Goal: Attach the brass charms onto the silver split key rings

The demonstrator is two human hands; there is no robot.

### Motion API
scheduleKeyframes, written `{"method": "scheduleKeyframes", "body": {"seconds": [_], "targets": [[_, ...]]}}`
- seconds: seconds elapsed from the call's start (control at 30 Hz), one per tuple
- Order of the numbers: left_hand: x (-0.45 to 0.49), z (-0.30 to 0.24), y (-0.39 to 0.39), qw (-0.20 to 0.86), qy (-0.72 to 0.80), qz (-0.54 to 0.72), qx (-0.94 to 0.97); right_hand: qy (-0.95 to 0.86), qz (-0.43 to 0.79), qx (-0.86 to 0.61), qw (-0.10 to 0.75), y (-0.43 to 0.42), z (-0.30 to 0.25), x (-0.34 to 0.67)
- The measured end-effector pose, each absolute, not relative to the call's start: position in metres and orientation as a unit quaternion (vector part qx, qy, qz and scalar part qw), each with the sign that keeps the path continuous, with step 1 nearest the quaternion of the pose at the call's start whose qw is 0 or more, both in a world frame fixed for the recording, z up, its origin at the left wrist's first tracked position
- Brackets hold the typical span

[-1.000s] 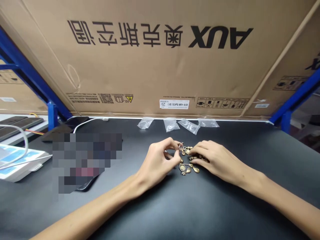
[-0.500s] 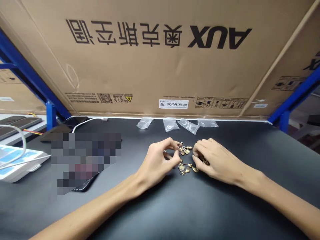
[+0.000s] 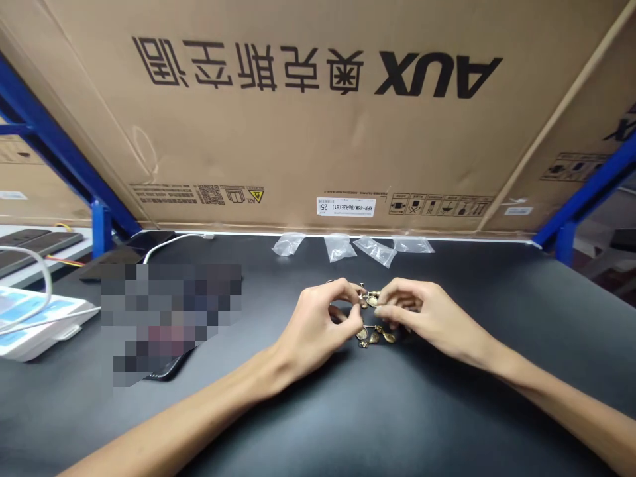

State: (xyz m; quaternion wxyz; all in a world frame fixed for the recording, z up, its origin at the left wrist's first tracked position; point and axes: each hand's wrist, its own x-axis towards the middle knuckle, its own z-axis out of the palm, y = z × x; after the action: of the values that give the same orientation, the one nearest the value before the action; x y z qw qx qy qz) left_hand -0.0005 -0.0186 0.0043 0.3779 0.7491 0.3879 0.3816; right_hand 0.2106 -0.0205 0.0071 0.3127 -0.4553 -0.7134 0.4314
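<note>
Four plastic bags (image 3: 340, 248) lie in a row on the workbench (image 3: 397, 424), behind the metal charms (image 3: 373, 336).

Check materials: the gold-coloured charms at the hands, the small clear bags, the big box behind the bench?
The charms look like cast metal with an antique brass finish: dull gold, darker in the recesses. Plated or solid brass can't be told from here. The clear bags look like thin plastic film, probably polyethylene, crinkled and glossy. The box looks like brown corrugated cardboard, matte, with printed markings and creases.
</note>
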Motion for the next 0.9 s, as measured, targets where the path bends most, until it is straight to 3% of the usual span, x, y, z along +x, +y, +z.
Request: {"method": "scheduleKeyframes", "body": {"seconds": [0.13,0.43,0.9], "targets": [[-0.001,0.004,-0.018,0.375,0.386,0.384,0.750,-0.676,0.493,-0.449,0.314,-0.017,0.009,0.212],[-0.001,0.003,-0.019,0.377,0.387,0.380,0.751,-0.707,0.449,-0.464,0.288,-0.021,0.014,0.214],[0.007,0.004,-0.029,0.342,0.369,0.391,0.770,-0.699,0.439,-0.456,0.333,-0.035,0.013,0.203]]}}
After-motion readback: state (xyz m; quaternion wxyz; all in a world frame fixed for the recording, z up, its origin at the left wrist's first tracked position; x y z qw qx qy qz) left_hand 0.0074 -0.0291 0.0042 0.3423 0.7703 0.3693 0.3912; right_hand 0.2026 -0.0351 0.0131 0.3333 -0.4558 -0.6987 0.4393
